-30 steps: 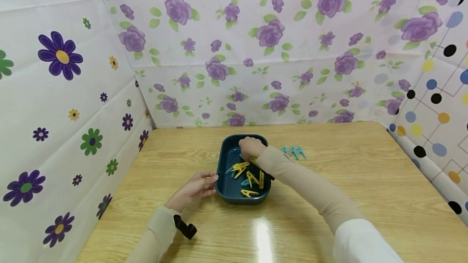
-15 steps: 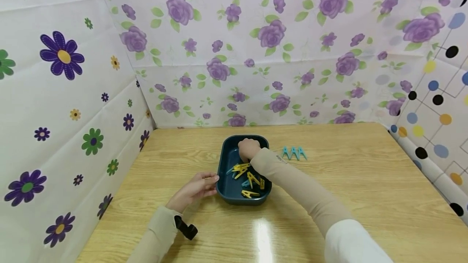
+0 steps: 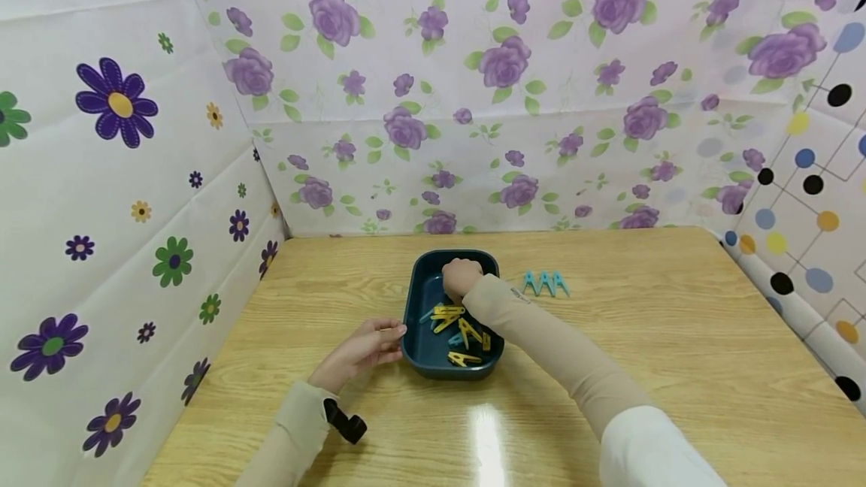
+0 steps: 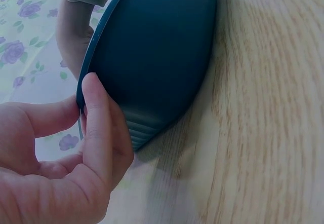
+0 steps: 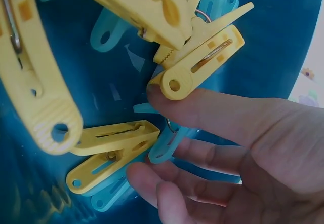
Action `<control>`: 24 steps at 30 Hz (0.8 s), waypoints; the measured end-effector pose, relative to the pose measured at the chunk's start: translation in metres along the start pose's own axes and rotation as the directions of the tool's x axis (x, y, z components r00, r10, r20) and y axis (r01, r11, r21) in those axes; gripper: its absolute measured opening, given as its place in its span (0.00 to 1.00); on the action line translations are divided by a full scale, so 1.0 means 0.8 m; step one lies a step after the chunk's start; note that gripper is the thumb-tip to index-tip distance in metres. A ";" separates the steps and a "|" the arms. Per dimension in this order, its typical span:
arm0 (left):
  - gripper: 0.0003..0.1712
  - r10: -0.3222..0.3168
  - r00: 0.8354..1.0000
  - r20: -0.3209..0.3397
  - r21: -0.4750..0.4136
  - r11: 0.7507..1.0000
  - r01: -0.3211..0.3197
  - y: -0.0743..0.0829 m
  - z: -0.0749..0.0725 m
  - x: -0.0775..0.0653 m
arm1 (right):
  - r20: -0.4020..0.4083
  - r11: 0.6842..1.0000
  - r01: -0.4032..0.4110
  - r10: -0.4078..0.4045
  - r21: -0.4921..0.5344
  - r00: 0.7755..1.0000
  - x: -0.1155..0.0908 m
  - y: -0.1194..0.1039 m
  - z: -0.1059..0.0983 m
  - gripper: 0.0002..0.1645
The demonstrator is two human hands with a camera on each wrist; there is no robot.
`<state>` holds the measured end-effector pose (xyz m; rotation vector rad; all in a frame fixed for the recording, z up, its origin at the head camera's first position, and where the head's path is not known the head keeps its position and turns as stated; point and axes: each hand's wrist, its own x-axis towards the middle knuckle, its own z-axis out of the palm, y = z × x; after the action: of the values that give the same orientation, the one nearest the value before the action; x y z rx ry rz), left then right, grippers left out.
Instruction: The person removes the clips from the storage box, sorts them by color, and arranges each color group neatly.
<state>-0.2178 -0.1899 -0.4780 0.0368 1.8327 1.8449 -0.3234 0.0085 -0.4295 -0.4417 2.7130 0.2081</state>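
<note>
A dark teal plastic bin (image 3: 422, 361) stands on the wooden table, holding several yellow and blue clothespins. My left hand (image 3: 365, 349) pinches its left rim between thumb and fingers; the left wrist view shows the bin's outer wall (image 4: 157, 46) beside those fingers. My right hand (image 3: 462, 279) reaches down into the far part of the bin. In the right wrist view, its thumb and curled fingers close round a blue clothespin (image 5: 169, 142), partly covered by the hand. A yellow clothespin (image 5: 202, 62) lies against the thumb, and another yellow clothespin (image 5: 114, 153) lies by the fingertips.
Three blue clothespins (image 3: 545, 283) stand in a row on the table (image 3: 643, 307), right of the bin. Flower-patterned cloth (image 3: 433, 96) hangs behind the table and along the left; dotted cloth hangs on the right.
My right hand has sunk slightly deeper into the bin, its sleeve now covering a yellow clothespin that showed earlier. The left hand keeps its place on the rim.
</note>
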 end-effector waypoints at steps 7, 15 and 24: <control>0.14 -0.001 1.000 0.002 -0.004 1.000 0.001 0.001 0.000 -0.002 | -0.002 0.998 -0.016 0.016 -0.062 1.000 0.007 -0.002 0.004 0.25; 0.14 -0.004 1.000 -0.005 0.007 1.000 0.004 0.001 -0.001 -0.002 | -0.055 0.993 -0.048 0.043 -0.106 0.998 0.010 -0.009 0.006 0.14; 0.15 -0.004 1.000 -0.005 0.001 1.000 0.004 0.001 0.001 -0.001 | -0.055 0.990 -0.058 0.051 -0.132 0.997 0.007 -0.009 0.006 0.09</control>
<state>-0.2169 -0.1899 -0.4771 0.0293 1.8355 1.8429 -0.3243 0.0010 -0.4365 -0.4166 2.7741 0.3998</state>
